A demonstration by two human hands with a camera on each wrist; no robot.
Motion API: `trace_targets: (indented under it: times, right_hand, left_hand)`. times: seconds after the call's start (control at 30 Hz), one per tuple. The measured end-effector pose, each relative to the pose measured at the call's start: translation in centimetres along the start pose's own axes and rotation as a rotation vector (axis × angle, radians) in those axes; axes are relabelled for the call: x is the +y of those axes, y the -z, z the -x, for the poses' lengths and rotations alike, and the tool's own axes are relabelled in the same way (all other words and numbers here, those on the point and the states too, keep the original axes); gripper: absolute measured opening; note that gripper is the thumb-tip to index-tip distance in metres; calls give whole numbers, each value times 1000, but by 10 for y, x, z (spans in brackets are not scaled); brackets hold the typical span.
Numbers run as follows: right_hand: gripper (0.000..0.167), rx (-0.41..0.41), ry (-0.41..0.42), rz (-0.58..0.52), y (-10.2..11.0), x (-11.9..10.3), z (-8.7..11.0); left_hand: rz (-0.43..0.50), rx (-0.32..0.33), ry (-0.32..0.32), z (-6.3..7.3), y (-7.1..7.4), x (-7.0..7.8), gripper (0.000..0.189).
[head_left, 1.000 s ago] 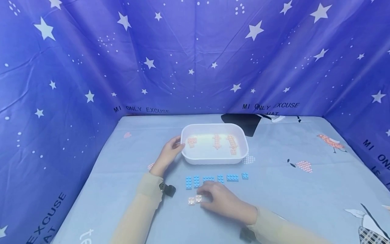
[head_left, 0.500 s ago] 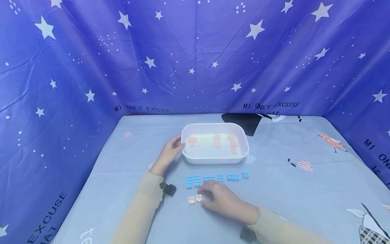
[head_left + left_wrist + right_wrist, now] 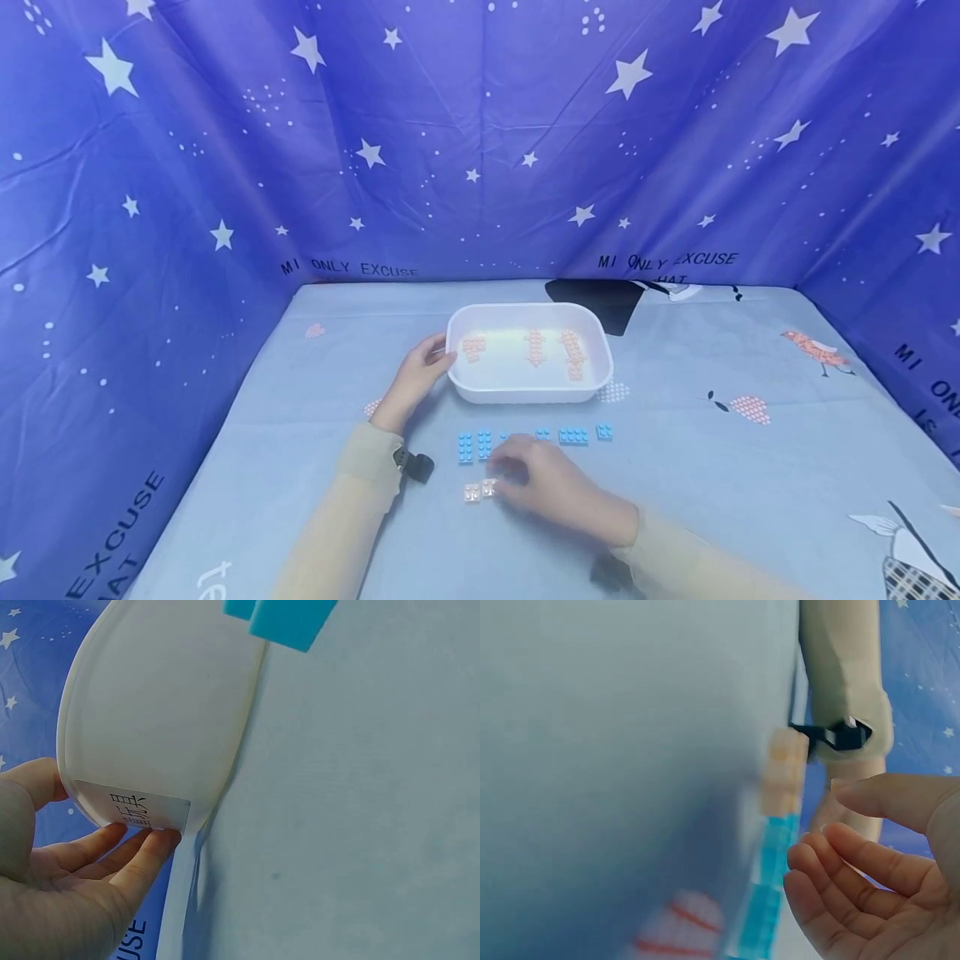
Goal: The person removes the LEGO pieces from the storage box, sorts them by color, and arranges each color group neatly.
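My left hand (image 3: pixel 417 379) grips the left end of a white plastic box (image 3: pixel 531 395). In the left wrist view its thumb is at the rim and its fingertips press the label (image 3: pixel 135 808) on the box's end. Inside the box lie clusters of orange bricks (image 3: pixel 535 347). My right hand (image 3: pixel 562 487) hovers over the cloth, fingers loosely bent and thumb apart, with nothing between them in the right wrist view. Two pale orange bricks (image 3: pixel 472 493) sit just left of its thumb. Behind it runs a row of blue bricks (image 3: pixel 573 436), partly hidden by the fingers.
A pale blue printed cloth (image 3: pixel 712 500) covers the table. Purple star-patterned curtains (image 3: pixel 480 125) stand around its back and sides. A black strap with a dark device (image 3: pixel 415 465) is on the left wrist.
The right hand has lifted slightly off the pale orange bricks and moved a little away from me, covering more of the blue row. The left hand and box look the same.
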State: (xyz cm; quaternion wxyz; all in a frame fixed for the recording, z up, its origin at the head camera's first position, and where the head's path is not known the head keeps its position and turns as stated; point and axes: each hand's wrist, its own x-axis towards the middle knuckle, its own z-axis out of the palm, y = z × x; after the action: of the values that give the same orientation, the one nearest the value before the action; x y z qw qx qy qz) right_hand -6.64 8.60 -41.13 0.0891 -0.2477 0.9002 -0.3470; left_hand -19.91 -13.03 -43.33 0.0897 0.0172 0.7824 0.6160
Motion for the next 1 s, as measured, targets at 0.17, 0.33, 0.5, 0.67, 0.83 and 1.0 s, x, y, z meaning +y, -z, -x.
trace_targets:
  times: [0.17,0.33,0.5,0.67,0.83,1.0]
  right_hand:
    - [28,48,27,-31,16,-7,-11]
    - [29,101,21,-58,36,-13,-26]
    - [25,176,41,-114,56,-10,-49]
    - [24,212,33,-103,70,-10,-71]
    - [25,223,41,-67,77,-10,-89]
    - [25,200,16,-30,81,-7,-104]
  left_hand:
    - [-2,2,-1,1,0,0,54]
    - [-7,-3,-5,1,0,0,54]
    - [-7,7,-12,1,0,1,53]
    - [1,-4,0,1,0,0,54]
    - [-8,2,3,-1,0,0,53]
    - [6,4,6,-2,1,-1,53]
